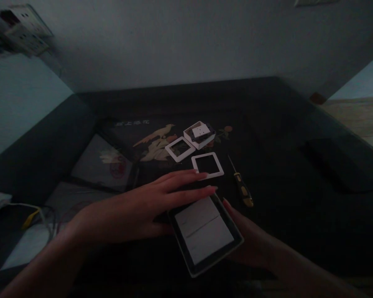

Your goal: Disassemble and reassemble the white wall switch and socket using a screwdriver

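A square wall switch (203,232) with a white two-part face and a dark border is held close in front of me, tilted. My right hand (248,236) grips it from the right and beneath; most of those fingers are hidden behind it. Stretched out from the left, my left hand (143,203) has its fingers apart, with a fingertip at the switch's far edge and the thumb by its left side. Just beyond the fingers lies a white square frame (217,163), partly covered by a fingertip.
Further back are a second white frame (170,153) and a white socket (201,130) on a box (202,145). A yellow-and-black screwdriver (244,190) lies to the right on the dark table (276,165). Cables (46,213) are at the left; a wall (174,45) stands behind.
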Tool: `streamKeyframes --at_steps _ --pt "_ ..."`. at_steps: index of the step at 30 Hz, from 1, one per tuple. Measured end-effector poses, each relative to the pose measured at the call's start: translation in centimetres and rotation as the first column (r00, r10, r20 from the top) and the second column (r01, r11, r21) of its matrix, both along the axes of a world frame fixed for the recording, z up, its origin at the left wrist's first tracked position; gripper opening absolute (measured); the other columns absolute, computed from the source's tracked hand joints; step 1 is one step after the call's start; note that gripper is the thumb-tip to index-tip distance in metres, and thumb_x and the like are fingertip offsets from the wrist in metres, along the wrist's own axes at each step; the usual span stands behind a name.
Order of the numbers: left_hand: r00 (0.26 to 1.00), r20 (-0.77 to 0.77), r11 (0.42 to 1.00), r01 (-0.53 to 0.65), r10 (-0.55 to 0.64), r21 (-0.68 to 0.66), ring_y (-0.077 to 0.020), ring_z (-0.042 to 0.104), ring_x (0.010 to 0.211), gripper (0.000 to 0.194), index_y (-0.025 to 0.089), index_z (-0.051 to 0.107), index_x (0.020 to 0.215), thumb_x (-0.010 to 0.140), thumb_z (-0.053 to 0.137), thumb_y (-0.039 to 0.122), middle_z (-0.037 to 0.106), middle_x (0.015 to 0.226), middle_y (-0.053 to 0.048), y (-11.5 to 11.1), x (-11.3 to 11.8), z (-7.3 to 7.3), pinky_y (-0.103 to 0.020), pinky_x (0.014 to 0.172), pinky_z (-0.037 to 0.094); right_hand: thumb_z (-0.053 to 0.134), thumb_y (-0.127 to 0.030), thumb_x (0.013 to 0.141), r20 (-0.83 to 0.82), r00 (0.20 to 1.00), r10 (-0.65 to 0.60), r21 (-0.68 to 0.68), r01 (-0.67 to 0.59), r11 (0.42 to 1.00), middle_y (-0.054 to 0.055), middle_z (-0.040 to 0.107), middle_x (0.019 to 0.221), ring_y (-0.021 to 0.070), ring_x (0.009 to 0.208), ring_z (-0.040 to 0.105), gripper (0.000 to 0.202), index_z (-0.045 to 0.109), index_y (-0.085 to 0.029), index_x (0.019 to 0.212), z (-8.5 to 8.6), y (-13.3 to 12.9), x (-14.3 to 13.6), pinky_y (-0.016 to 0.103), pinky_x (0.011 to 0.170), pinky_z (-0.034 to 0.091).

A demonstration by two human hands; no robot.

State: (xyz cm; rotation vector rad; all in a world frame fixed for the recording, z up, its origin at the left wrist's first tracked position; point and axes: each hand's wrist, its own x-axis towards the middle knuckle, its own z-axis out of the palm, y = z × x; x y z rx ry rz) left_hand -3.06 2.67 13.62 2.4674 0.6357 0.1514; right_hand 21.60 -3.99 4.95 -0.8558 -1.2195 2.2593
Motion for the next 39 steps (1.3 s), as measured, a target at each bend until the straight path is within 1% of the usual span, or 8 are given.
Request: streamKeyframes --at_steps 3,5,7,11,18,23,29,39 --pt "0.945 0.158 0.951 -0.3 0.286 0.079 -0.0266 0.048 0.141 0.077 0.041 0.031 0.153 0.089 0.058 0.01 0.038 0.16 0.001 0.2 -0.6 -0.9 -0.045 0.113 0.048 0.005 -0.051 0.104 -0.036 0.985 -0.17 0.021 0.171 0.985 0.012 0.054 0.149 0.0252 0.133 0.056 0.063 0.033 -0.026 0.154 0.0 0.5 0.6 0.049 0.1 0.052" --pt "0.809 0.306 0.84 -0.541 0.502 0.052 -0.0254 0.064 0.123 0.049 0.035 0.05 0.141 0.094 0.057 0.02 0.059 0.143 -0.002 -0.5 -0.1 -1.7 -0.045 0.104 0.056 0.024 -0.057 0.102 -0.064 0.967 -0.246 0.066 0.25 0.966 0.012 0.047 0.155 0.0261 0.134 0.055 0.063 0.018 -0.031 0.158 0.0 0.7 1.0 0.05 0.101 0.051" --pt "0.69 0.359 0.743 -0.669 0.629 -0.018 -0.0244 0.072 0.108 0.025 0.029 0.058 0.122 0.097 0.056 0.028 0.07 0.126 -0.004 -1.6 1.2 -2.4 -0.043 0.093 0.062 0.052 -0.06 0.093 -0.114 0.941 -0.32 0.055 0.327 0.943 0.011 0.048 0.155 0.0269 0.129 0.059 0.082 0.01 -0.037 0.159 0.0 0.6 1.0 0.048 0.099 0.052" --pt "0.772 0.289 0.802 -0.597 0.566 0.026 -0.0277 0.071 0.112 0.038 0.026 0.056 0.115 0.083 0.075 0.03 0.067 0.134 -0.008 -3.9 4.4 -3.2 -0.042 0.089 0.063 0.084 -0.048 0.072 -0.188 0.854 -0.485 -0.057 0.483 0.873 0.007 0.05 0.153 0.0266 0.123 0.063 0.108 0.018 -0.042 0.157 -0.5 0.0 0.3 0.043 0.096 0.055" --pt "0.756 0.397 0.816 -0.577 0.52 0.032 -0.0211 0.072 0.112 0.028 0.022 0.058 0.107 0.083 0.072 0.019 0.065 0.138 -0.01 -4.8 5.3 -4.0 -0.029 0.094 0.06 0.091 -0.04 0.062 -0.117 0.813 -0.57 0.06 0.579 0.813 0.005 0.063 0.14 0.0315 0.119 0.065 0.091 0.05 -0.04 0.143 -1.1 -0.8 -0.1 0.048 0.093 0.058" --pt "0.768 0.483 0.848 -0.522 0.42 0.094 -0.0169 0.067 0.119 0.024 0.018 0.06 0.108 0.087 0.071 0.018 0.065 0.137 -0.012 -4.9 4.6 -4.2 -0.021 0.1 0.054 0.093 -0.034 0.062 -0.118 0.812 -0.572 0.329 0.575 0.749 -0.005 0.059 0.144 0.0302 0.12 0.065 0.097 0.044 -0.057 0.142 -0.1 -0.5 0.0 0.042 0.085 0.062" --pt "0.762 0.553 0.866 -0.482 0.339 0.133 -0.0162 0.064 0.122 0.028 0.014 0.06 0.11 0.086 0.074 0.017 0.065 0.131 -0.012 -4.7 4.5 -4.1 -0.019 0.101 0.052 0.089 -0.031 0.069 -0.201 0.819 -0.537 0.379 0.571 0.728 -0.005 0.06 0.144 0.0277 0.125 0.062 0.1 0.032 -0.057 0.148 -0.1 -0.6 0.1 0.042 0.094 0.059" --pt "0.683 0.647 0.929 -0.351 0.339 -0.117 -0.0193 0.063 0.123 0.041 0.018 0.057 0.119 0.086 0.077 0.03 0.062 0.134 -0.01 -4.4 4.5 -5.4 -0.023 0.099 0.056 0.086 -0.037 0.072 -0.15 0.796 -0.587 0.467 0.58 0.668 -0.006 0.045 0.157 0.0307 0.135 0.053 0.091 0.038 -0.054 0.147 -0.1 -1.3 0.6 0.047 0.103 0.053"
